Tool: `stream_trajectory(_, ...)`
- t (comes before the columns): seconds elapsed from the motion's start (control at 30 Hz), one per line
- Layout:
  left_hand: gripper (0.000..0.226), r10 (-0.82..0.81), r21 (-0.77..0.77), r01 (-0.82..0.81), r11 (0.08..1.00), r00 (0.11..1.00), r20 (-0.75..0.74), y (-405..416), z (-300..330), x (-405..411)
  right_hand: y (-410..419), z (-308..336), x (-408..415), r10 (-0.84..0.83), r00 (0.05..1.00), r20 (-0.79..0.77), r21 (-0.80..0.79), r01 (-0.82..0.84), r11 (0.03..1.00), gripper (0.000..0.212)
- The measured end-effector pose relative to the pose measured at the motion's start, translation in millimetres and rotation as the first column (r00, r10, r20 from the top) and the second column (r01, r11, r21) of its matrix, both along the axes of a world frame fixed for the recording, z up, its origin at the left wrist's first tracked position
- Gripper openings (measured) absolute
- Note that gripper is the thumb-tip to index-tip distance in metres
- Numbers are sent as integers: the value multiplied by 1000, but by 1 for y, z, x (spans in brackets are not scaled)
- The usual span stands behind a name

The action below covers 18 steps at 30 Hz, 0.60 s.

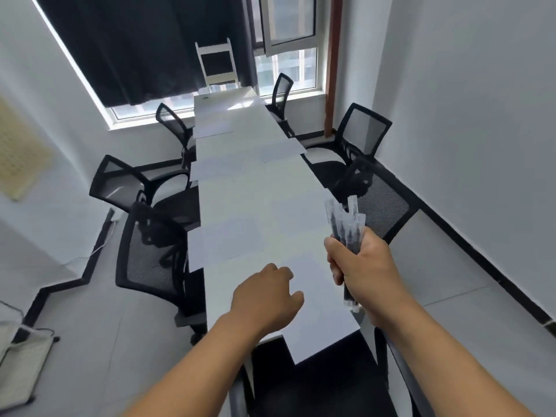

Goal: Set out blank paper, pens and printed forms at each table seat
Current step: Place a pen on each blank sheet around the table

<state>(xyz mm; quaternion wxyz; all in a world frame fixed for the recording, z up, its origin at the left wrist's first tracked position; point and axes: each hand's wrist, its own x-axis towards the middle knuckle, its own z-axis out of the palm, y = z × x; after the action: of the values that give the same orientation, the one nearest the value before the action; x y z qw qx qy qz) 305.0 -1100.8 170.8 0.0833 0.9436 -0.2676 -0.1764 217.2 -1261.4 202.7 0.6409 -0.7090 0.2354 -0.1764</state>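
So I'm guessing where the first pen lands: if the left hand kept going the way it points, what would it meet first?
Probably the paper sheet at the near seat: the left hand hovers over it, fingers loosely curled, pointing forward and down. Height above the table is unclear.

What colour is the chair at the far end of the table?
White frame with a dark back panel: the far-end chair, seen in the head view.

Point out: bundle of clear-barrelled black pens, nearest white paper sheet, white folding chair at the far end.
bundle of clear-barrelled black pens (pixel 346 222), head view, capped upper ends
nearest white paper sheet (pixel 325 329), head view, bare middle
white folding chair (pixel 217 63), head view, backrest
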Motion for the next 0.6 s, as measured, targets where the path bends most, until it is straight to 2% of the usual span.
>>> stream_trajectory(0.17, 52, 99, -55, -102, 993, 993, -60, 15, -27, 16, 11, -39, 23, 94, 991, -90, 13, -94, 996, 11)
stream_trajectory(0.4, 35, 200, -240, -225, 945, 972, -124, 14, -69, 46, 14, -98, 43, 142, 960, -243, 4, -145, 989, 13)
stream_trajectory(0.47, 28, 202, -318, -236, 918, 970, -136, 11, -76, 53, 14, -110, 46, 150, 953, -265, 7, -153, 988, 13)
stream_trajectory(0.6, 21, 209, -501, -329, 801, 936, -281, -1, -92, 69, 9, -136, 53, 155, 945, -287, 55, -145, 988, 10)
